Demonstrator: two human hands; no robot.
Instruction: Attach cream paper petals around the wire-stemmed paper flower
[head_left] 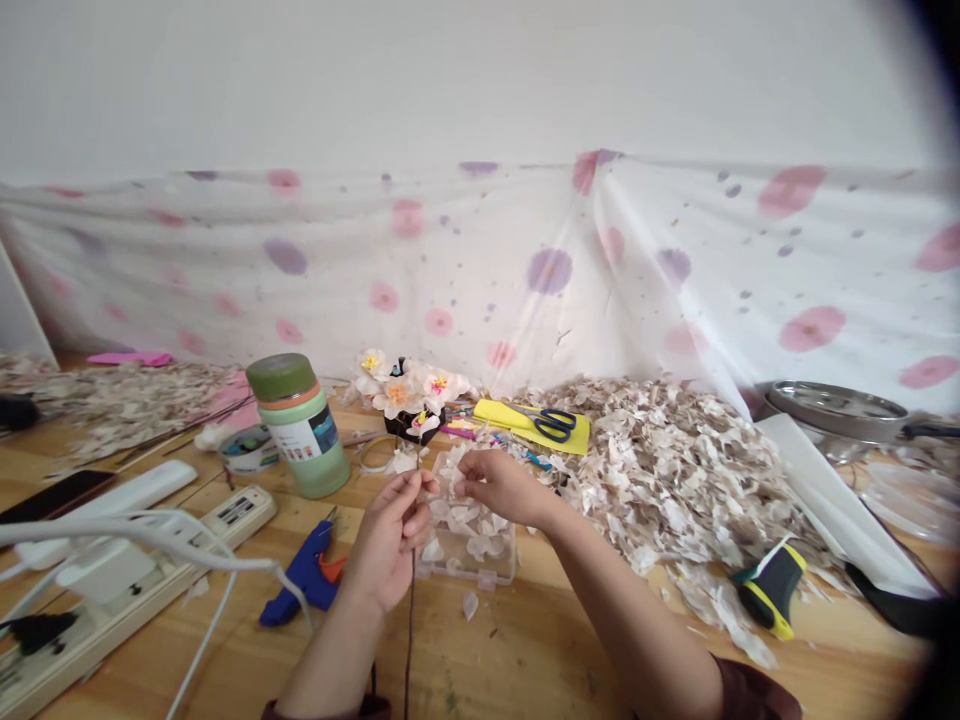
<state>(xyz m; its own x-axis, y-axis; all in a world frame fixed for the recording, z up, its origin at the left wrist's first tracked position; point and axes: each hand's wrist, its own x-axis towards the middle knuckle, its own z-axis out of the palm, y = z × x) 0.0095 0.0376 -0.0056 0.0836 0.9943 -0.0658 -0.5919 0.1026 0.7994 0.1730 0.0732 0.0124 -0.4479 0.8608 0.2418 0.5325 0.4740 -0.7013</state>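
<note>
My left hand (pixel 391 535) is closed in a pinch on the top of a thin dark wire stem (pixel 409 640) that runs down toward me. My right hand (pixel 501 484) is closed just to its right, fingertips pinched on a small pale petal at the stem's tip. Both hands hover over a clear plastic box (pixel 469 535) of white petals. Behind them stands a small bunch of finished pale paper flowers (pixel 409 390) in a dark holder.
A blue glue gun (pixel 304 580) lies left of my left hand. A green jar (pixel 300 425), tape roll (pixel 249 448), power strips (pixel 112 570), phone (pixel 52 493), scissors (pixel 551 422) on yellow sheet, a heap of petal scraps (pixel 675 480), a yellow-black tool (pixel 772 590) and metal pan (pixel 836 410) surround.
</note>
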